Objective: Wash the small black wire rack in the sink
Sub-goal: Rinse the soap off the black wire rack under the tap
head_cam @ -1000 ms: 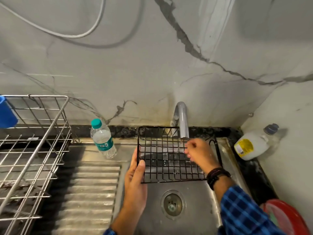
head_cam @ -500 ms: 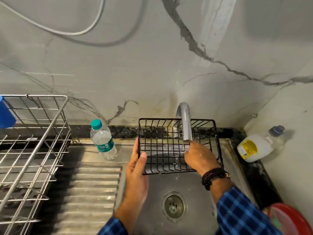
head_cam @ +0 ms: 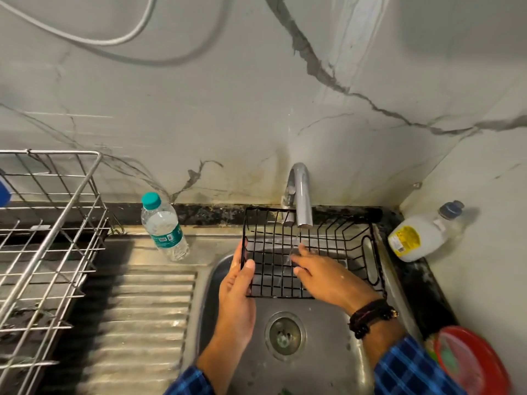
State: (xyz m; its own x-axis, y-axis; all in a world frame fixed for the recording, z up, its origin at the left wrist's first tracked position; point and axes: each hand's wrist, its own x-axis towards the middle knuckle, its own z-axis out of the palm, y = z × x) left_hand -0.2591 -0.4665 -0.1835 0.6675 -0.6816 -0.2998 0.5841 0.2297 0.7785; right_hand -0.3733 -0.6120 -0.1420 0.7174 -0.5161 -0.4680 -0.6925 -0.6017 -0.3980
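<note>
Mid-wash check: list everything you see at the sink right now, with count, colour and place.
small black wire rack: 1, black, over the sink under the tap
sink: 1, steel, centre
tap: 1, silver, back wall, water running
water bottle: 1, clear with teal cap, ledge left of the basin
white bottle: 1, yellow label, right counter
dish rack: 1, steel, far left
red dish: 1, lower right corner
left hand: 1, grips the rack's left edge
right hand: 1, fingers straight, on the rack's wires under the stream
</note>
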